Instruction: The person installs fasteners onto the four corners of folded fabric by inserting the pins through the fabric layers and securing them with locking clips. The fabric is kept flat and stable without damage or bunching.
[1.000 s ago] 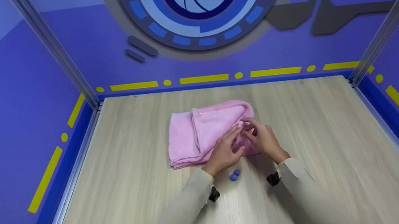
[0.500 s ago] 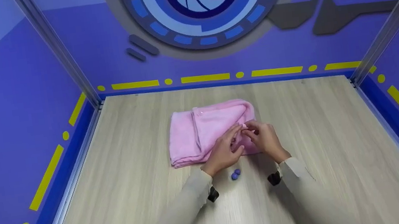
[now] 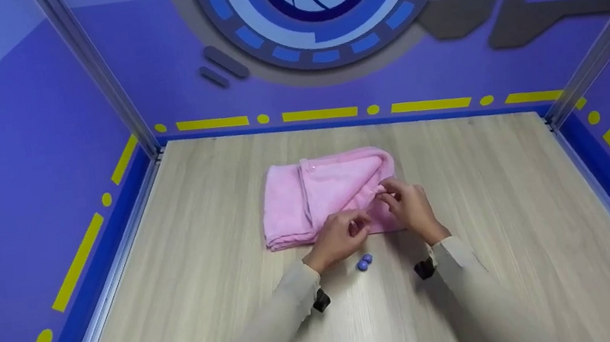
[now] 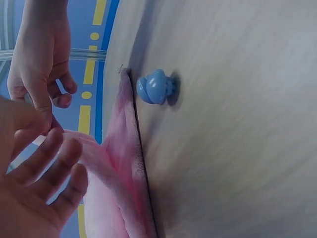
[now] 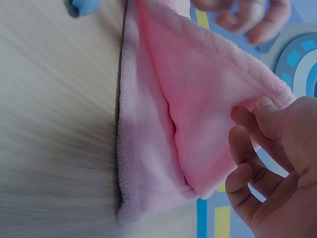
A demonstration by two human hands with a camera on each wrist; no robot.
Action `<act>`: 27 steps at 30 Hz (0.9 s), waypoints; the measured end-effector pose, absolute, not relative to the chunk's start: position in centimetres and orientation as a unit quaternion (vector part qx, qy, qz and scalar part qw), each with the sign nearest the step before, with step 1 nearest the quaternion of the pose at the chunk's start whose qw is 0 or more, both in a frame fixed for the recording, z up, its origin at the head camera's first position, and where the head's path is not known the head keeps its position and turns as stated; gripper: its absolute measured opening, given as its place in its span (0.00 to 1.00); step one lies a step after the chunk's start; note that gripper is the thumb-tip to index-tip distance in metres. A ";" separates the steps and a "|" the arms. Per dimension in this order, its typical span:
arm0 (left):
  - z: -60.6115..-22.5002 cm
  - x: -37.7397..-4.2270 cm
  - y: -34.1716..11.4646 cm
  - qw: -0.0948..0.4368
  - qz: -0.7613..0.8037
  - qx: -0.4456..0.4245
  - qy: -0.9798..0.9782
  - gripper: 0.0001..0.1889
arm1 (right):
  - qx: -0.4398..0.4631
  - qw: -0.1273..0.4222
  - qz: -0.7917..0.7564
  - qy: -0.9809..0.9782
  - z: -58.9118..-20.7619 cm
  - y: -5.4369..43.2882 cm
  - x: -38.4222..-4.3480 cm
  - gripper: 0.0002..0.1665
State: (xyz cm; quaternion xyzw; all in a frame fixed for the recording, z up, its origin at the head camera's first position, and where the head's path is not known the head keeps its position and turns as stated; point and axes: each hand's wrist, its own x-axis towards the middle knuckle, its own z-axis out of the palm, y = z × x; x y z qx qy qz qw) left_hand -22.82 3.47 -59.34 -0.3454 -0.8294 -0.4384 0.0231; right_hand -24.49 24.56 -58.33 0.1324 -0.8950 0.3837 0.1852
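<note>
A folded pink fleece cloth (image 3: 334,185) lies on the wooden table. My right hand (image 3: 414,206) pinches a lifted edge of it between thumb and index finger, the other fingers loosely bent in the right wrist view. Beneath that edge the fleece (image 5: 198,89) opens into a pocket-like fold. My left hand (image 3: 341,237) hovers over the cloth's near side with loosely bent fingers, and nothing shows between them in the left wrist view. Nearer to me, between the wrists, stands a small glossy blue piece (image 4: 156,88) with rounded lobes and a short stem.
Blue-purple panels (image 3: 247,98) with yellow dashes enclose the table (image 3: 502,215) at the back and both sides. Metal posts (image 3: 100,74) stand at the back corners. Each wrist wears a small black device (image 3: 321,300) below the sleeve cuff.
My left hand has drawn back from the cloth's edge, toward me and slightly left, its fingers more bent. The right hand keeps pinching the edge. The head view has shifted slightly.
</note>
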 end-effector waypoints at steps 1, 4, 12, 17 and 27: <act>-59.4 -22.8 3.4 -0.004 -0.425 -0.351 -0.834 0.08 | 0.134 0.189 0.381 -0.895 -58.3 24.6 -24.5 0.04; -59.8 -22.6 3.4 -0.077 -0.382 -0.358 -0.849 0.11 | 0.139 0.200 0.379 -0.893 -58.4 24.7 -24.6 0.04; -60.9 -21.7 3.6 -0.135 -0.317 -0.373 -0.861 0.13 | 0.144 0.188 0.388 -0.891 -58.6 24.8 -24.6 0.05; -61.3 -21.6 3.9 -0.107 -0.290 -0.388 -0.868 0.10 | 0.146 0.183 0.397 -0.888 -58.6 24.8 -24.5 0.04; -61.3 -21.4 4.0 -0.071 -0.252 -0.391 -0.882 0.06 | 0.145 0.181 0.404 -0.885 -58.6 24.7 -24.4 0.06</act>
